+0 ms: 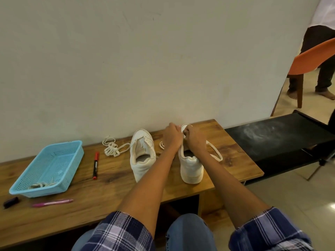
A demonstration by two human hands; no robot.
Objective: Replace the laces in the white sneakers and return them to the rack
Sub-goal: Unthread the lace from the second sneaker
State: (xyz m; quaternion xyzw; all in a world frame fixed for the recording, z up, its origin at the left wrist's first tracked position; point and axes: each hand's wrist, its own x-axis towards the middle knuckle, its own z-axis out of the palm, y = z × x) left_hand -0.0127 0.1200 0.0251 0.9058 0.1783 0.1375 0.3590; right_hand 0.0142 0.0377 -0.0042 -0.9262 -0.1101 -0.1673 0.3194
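The right-hand sneaker (191,165) stands upright just right of centre in the frame, heel toward the person and toe pointing away at the wall, so its long axis runs almost straight up the picture. Both hands meet over its front end, near the toe-side eyelets. The left hand (172,135) comes in from the lower left, and its grip looks pinched together on something at the tongue; the right hand (194,138) sits just beside it, fingers closed on what seems to be the lace (215,153). I cannot make out the fingertips well enough to say which eyelet they are at. From under the right hand the lace trails out in a loop to the right of the shoe and lies on the worktop (112,180); a shorter bit shows to the left of the hands.

So the work lies ahead of both grips, and the slack falls on the right hand's side; that hand looks better placed to pull it through.

The second sneaker (142,154) stands parallel just to the left, unlaced as far as I can see. Further left lie a bundled lace (113,148), a red marker (95,164) and a blue basket (71,160) with more lace in it.
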